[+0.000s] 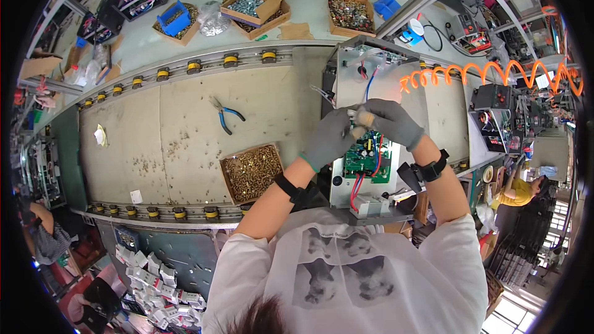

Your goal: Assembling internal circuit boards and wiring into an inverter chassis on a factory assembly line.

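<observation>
Green circuit board (362, 162) just below left grip (335, 134) and right grip (396, 122)

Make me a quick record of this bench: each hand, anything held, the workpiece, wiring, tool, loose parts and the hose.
Left hand: gray-gloved, over the open metal unit
Right hand: gray-gloved, fingertips close to the other hand's
Held item: too blurred to tell
Workpiece: metal unit with a green circuit board
Wiring: blue wire just beyond the hands; red wires nearer the person
Tool: blue-handled pliers, lying left of the unit
Loose parts: small brass-coloured pieces in a cardboard box
Hose: orange coiled hose, right of the unit
</observation>
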`<state>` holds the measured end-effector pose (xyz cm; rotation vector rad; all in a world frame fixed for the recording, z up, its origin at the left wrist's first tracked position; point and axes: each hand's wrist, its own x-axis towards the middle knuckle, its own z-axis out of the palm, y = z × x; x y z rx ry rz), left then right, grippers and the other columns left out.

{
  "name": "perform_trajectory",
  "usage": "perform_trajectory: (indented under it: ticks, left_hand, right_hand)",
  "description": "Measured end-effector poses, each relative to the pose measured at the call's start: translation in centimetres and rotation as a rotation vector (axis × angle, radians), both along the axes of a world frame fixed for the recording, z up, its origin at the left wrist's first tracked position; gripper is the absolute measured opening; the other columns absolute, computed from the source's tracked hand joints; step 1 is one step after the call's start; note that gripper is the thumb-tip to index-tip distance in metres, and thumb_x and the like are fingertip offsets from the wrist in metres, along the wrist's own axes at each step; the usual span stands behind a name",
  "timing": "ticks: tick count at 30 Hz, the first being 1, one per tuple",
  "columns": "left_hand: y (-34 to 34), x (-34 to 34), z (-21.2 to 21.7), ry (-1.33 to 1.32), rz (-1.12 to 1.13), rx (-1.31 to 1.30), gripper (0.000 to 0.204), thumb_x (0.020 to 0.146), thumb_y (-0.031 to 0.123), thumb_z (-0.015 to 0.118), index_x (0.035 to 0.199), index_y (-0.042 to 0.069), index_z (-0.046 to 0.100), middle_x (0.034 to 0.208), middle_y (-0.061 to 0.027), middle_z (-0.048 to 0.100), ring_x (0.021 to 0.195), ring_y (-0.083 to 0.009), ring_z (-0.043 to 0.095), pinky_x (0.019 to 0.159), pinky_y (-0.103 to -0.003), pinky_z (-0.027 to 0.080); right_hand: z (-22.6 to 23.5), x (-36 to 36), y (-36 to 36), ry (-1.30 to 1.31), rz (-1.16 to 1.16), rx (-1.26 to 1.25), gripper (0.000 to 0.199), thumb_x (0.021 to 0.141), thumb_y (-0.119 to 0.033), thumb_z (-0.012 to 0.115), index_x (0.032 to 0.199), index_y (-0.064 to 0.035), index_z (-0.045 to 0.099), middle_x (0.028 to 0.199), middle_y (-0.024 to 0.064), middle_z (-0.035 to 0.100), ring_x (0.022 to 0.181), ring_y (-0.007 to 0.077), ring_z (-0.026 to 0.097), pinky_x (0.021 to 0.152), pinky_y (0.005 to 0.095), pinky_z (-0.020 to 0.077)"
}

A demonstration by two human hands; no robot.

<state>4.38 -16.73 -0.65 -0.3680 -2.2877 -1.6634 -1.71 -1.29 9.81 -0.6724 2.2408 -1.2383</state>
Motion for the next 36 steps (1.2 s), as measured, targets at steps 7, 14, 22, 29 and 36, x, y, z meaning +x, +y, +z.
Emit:
perform_trajectory:
  ticks: [7, 14, 22, 29, 36]
  left_hand:
    - [-2.1, -0.1, -0.4, -0.499, -0.003, 0.653, 0.029, 0.097, 0.027, 0.044, 0.101, 0.001, 0.058, 0.079, -0.0024, 0.059, 0.063, -0.0051, 0.047, 0.056, -0.02, 0.038]
    - [-1.2, 3.2, -3.8, -0.526, 0.165, 0.333, 0.031, 0.083, 0.021, 0.062, 0.109, 0.004, 0.055, 0.088, -0.0063, 0.058, 0.067, -0.0123, 0.052, 0.064, -0.026, 0.046]
    - [-1.0, 4.6, -0.8, -0.537, -0.034, -0.053, 0.023, 0.071, 0.016, 0.071, 0.092, 0.011, 0.064, 0.095, -0.0069, 0.055, 0.078, -0.0211, 0.058, 0.071, -0.034, 0.048]
    - [0.0, 4.9, -0.9, -0.437, 0.081, -0.123, 0.013, 0.071, 0.012, 0.067, 0.084, 0.011, 0.066, 0.086, -0.0053, 0.055, 0.073, -0.0197, 0.057, 0.066, -0.032, 0.048]
    - [-1.6, 4.8, -3.9, -0.659, -0.033, 0.5, 0.016, 0.084, 0.01, 0.06, 0.098, 0.004, 0.062, 0.086, -0.0046, 0.062, 0.066, -0.0071, 0.054, 0.061, -0.024, 0.046]
  right_hand:
    - [-0.1, -0.9, 3.7, 0.16, -0.195, 0.442, 0.035, 0.082, -0.034, 0.062, 0.097, -0.0019, 0.062, 0.072, 0.0088, 0.062, 0.066, 0.0184, 0.06, 0.064, 0.0313, 0.0476]
    - [-1.4, 1.4, 1.5, 0.3, 0.034, 0.748, 0.05, 0.076, -0.037, 0.064, 0.118, -0.0135, 0.052, 0.117, 0.013, 0.051, 0.106, 0.0335, 0.05, 0.087, 0.0439, 0.044]
    - [-1.1, -1.4, 1.3, 0.535, 0.327, 1.022, 0.029, 0.077, -0.021, 0.056, 0.105, -0.0149, 0.062, 0.107, 0.0059, 0.058, 0.095, 0.0245, 0.052, 0.086, 0.0401, 0.0381]
    - [-3.6, -2.0, 2.7, 0.537, 0.254, 0.759, 0.019, 0.077, -0.013, 0.062, 0.096, -0.0151, 0.062, 0.102, 0.0057, 0.058, 0.092, 0.0262, 0.056, 0.082, 0.0408, 0.0436]
    - [-5.7, -4.2, 2.6, 0.564, 0.554, 0.627, 0.029, 0.072, -0.008, 0.063, 0.099, -0.0161, 0.059, 0.096, 0.006, 0.056, 0.093, 0.0269, 0.056, 0.079, 0.0391, 0.0452]
